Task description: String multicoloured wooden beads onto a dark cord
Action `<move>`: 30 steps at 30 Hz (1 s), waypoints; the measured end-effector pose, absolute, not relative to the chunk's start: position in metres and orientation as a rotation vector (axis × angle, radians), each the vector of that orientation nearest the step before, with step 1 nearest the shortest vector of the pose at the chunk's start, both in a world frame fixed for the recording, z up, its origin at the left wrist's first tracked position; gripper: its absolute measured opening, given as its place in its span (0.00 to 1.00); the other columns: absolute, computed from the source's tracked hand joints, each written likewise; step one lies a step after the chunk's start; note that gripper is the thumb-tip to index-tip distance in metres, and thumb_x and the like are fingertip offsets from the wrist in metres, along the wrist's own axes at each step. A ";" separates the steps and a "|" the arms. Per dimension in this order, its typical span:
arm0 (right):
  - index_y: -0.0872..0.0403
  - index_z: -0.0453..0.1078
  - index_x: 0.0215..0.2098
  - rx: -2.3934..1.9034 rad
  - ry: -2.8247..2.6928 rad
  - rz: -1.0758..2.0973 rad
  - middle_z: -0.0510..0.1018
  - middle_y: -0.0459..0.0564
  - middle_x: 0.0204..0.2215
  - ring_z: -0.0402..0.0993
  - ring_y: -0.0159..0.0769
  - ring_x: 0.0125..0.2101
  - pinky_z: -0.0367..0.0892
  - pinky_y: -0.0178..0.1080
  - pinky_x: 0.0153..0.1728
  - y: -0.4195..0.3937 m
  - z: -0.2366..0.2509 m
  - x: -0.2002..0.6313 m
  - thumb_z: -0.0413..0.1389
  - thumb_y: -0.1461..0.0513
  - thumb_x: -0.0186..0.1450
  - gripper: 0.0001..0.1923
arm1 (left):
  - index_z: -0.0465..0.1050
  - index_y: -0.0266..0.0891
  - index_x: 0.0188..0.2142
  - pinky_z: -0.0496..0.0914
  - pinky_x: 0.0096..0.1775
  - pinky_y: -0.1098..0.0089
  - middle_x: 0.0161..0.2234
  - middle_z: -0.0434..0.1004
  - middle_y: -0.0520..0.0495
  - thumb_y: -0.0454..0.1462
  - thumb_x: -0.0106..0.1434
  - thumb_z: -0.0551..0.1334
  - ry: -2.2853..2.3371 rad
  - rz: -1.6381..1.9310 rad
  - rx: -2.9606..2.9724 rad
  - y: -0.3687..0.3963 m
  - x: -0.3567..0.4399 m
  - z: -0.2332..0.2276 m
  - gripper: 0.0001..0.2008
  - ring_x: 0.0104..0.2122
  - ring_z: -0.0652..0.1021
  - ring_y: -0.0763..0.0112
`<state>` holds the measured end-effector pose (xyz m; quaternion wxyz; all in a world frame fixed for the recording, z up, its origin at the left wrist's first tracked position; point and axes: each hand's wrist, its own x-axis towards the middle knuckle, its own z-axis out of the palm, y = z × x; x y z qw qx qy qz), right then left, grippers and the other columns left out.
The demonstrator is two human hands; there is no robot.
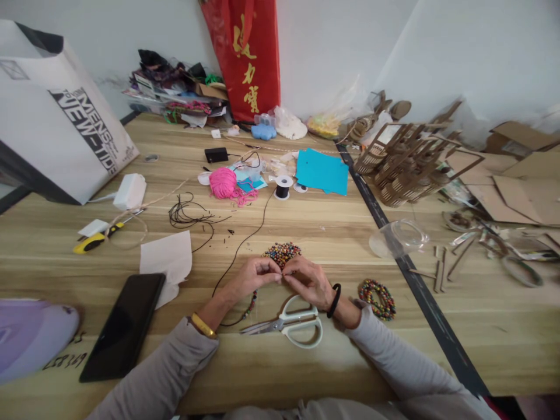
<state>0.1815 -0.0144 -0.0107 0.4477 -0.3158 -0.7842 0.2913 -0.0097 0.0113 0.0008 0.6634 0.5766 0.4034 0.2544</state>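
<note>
My left hand (252,279) and my right hand (307,282) meet fingertip to fingertip just in front of a pile of small multicoloured beads (282,254). My left hand pinches a thin black cord (238,251) that runs back to a black spool (283,187); a short strung run of beads (251,305) hangs from it below my wrist. My right hand pinches at the same spot, seemingly a bead on the cord's end. White-handled scissors (291,324) lie under my hands. A finished bead bracelet (377,298) rests right of my right wrist.
A black phone (123,326) and white paper (168,259) lie to the left, with a yellow utility knife (93,241) and a white bag (56,116) beyond. Pink yarn (224,183), blue paper (322,171), a clear plastic lid (398,238) and cardboard models (402,163) lie farther back.
</note>
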 end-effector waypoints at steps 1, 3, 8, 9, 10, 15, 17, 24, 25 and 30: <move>0.53 0.69 0.36 -0.780 -1.940 0.720 0.76 0.52 0.30 0.73 0.35 0.33 0.71 0.39 0.35 -0.014 -0.010 0.181 0.53 0.61 0.67 0.05 | 0.73 0.34 0.27 0.64 0.31 0.73 0.23 0.74 0.51 0.40 0.50 0.67 0.911 0.577 1.304 0.011 -0.010 0.000 0.10 0.26 0.72 0.74; 0.53 0.69 0.36 -0.780 -1.943 0.718 0.76 0.52 0.30 0.73 0.35 0.33 0.71 0.39 0.35 -0.015 -0.010 0.181 0.53 0.61 0.67 0.05 | 0.73 0.35 0.26 0.64 0.31 0.73 0.23 0.74 0.52 0.40 0.50 0.67 0.911 0.581 1.311 0.011 -0.009 0.000 0.10 0.25 0.72 0.74; 0.53 0.69 0.36 -0.781 -1.939 0.714 0.76 0.52 0.31 0.74 0.36 0.33 0.71 0.40 0.35 -0.015 -0.011 0.182 0.53 0.62 0.67 0.04 | 0.73 0.34 0.27 0.65 0.32 0.73 0.24 0.75 0.50 0.39 0.51 0.67 0.909 0.582 1.299 0.011 -0.009 -0.001 0.09 0.26 0.73 0.73; 0.53 0.69 0.36 -0.776 -1.936 0.715 0.76 0.52 0.31 0.74 0.36 0.33 0.71 0.40 0.36 -0.015 -0.012 0.182 0.53 0.62 0.67 0.04 | 0.73 0.34 0.27 0.65 0.32 0.73 0.24 0.76 0.50 0.39 0.50 0.67 0.906 0.585 1.292 0.011 -0.009 -0.001 0.09 0.26 0.73 0.73; 0.53 0.69 0.36 -0.772 -1.934 0.716 0.76 0.52 0.31 0.74 0.35 0.33 0.71 0.39 0.36 -0.015 -0.012 0.182 0.54 0.63 0.66 0.03 | 0.73 0.34 0.27 0.65 0.31 0.73 0.23 0.76 0.50 0.38 0.50 0.67 0.904 0.590 1.288 0.011 -0.009 -0.001 0.09 0.26 0.73 0.74; 0.54 0.69 0.37 -0.769 -1.933 0.722 0.76 0.52 0.31 0.73 0.36 0.34 0.71 0.39 0.36 -0.015 -0.012 0.182 0.54 0.64 0.66 0.02 | 0.72 0.33 0.27 0.64 0.30 0.74 0.23 0.76 0.50 0.38 0.50 0.67 0.884 0.608 1.281 0.012 -0.009 -0.005 0.09 0.24 0.73 0.75; 0.54 0.69 0.36 -0.763 -1.933 0.721 0.76 0.52 0.31 0.73 0.36 0.33 0.71 0.39 0.35 -0.015 -0.011 0.182 0.54 0.64 0.66 0.03 | 0.72 0.33 0.27 0.65 0.30 0.74 0.23 0.76 0.50 0.38 0.50 0.68 0.881 0.616 1.276 0.012 -0.009 -0.007 0.10 0.25 0.74 0.74; 0.54 0.69 0.36 -0.766 -1.937 0.720 0.76 0.52 0.31 0.73 0.35 0.33 0.70 0.39 0.36 -0.015 -0.011 0.182 0.53 0.62 0.67 0.04 | 0.71 0.34 0.27 0.66 0.31 0.74 0.23 0.77 0.50 0.38 0.51 0.68 0.874 0.633 1.270 0.012 -0.009 -0.008 0.10 0.25 0.75 0.74; 0.54 0.69 0.36 -0.766 -1.935 0.720 0.76 0.52 0.31 0.73 0.35 0.33 0.70 0.39 0.36 -0.015 -0.012 0.182 0.53 0.62 0.67 0.04 | 0.71 0.34 0.27 0.66 0.31 0.74 0.23 0.77 0.50 0.38 0.51 0.68 0.874 0.629 1.272 0.012 -0.009 -0.008 0.09 0.26 0.75 0.73; 0.55 0.70 0.36 -0.765 -1.923 0.738 0.76 0.52 0.31 0.73 0.35 0.33 0.70 0.38 0.35 -0.015 -0.012 0.182 0.54 0.63 0.66 0.04 | 0.72 0.34 0.27 0.67 0.33 0.73 0.25 0.78 0.49 0.38 0.52 0.66 0.858 0.608 1.277 0.012 -0.010 -0.006 0.08 0.27 0.76 0.73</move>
